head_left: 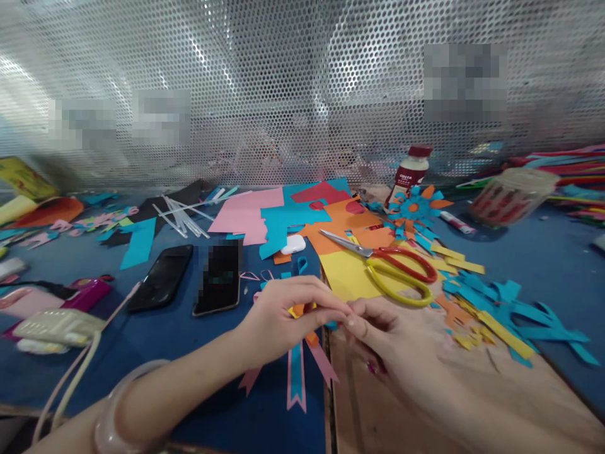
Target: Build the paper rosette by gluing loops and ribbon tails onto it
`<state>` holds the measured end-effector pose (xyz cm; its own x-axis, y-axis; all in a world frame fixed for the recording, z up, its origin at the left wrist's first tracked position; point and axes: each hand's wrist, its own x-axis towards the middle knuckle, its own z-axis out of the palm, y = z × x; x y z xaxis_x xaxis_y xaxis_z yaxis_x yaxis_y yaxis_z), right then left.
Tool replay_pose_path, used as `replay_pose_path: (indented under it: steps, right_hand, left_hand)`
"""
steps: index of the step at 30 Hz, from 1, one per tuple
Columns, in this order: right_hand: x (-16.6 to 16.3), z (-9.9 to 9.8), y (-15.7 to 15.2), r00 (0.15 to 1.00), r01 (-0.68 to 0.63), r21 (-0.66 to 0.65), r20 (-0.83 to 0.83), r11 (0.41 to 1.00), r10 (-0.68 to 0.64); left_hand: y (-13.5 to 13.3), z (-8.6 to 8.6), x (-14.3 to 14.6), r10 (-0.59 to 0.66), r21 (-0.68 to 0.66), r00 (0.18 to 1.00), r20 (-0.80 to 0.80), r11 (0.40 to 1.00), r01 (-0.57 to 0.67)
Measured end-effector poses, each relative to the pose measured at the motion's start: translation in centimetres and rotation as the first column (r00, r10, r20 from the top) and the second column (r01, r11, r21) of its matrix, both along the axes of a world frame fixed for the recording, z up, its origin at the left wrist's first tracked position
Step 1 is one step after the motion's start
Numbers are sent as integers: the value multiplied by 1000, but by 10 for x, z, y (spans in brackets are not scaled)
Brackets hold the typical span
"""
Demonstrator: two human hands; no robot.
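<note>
My left hand (293,312) and my right hand (385,337) meet fingertip to fingertip above the table. Both are closed in a pinch. What sits between the fingertips is hidden; a bit of blue paper (332,325) shows just below them. Beneath my left hand is a paper piece with ribbon tails (296,378) in pink and blue, its upper part mostly covered by the hand. Scissors (378,255) with one red and one yellow handle lie partly open on yellow paper (343,274), just beyond my right hand.
Two phones (163,277) and a power strip (61,325) with cables lie on the left. Coloured sheets (246,211) and white sticks (182,217) are further back. A bottle (410,173), a blue-orange paper flower (413,207), a plastic jar (510,198) and blue strips (505,302) occupy the right.
</note>
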<state>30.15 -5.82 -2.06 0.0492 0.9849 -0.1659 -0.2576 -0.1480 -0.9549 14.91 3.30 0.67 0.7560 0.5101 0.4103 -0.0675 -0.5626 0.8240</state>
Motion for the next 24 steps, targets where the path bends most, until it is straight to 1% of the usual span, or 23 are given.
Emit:
replay_pose_path:
  steps: [6,11,16,19,22,24]
  right_hand:
    - [0,0,0,1000,0,-5,21,1000,0]
    - [-1,3,0,1000,-15,-28,9,999,16]
    - [0,2,1,998,-48,-62,-32,997,46]
    - [1,0,0,997,-72,-87,-35,994,69]
    - [3,-2,0,996,-93,-101,-17,991,92]
    - [3,-3,0,995,-99,-101,-15,990,98]
  left_hand:
    - [4,0,1,-26,-58,1000,-3,998,26]
    - [6,1,1,-76,-92,997,-28,993,74]
    - [13,1,0,-137,-72,989,-63,989,132]
    - [16,1,1,-150,-89,985,-80,986,143]
    - [15,0,2,-138,-160,984,-111,980,119]
    - [12,0,3,-131,-270,984,-120,958,94]
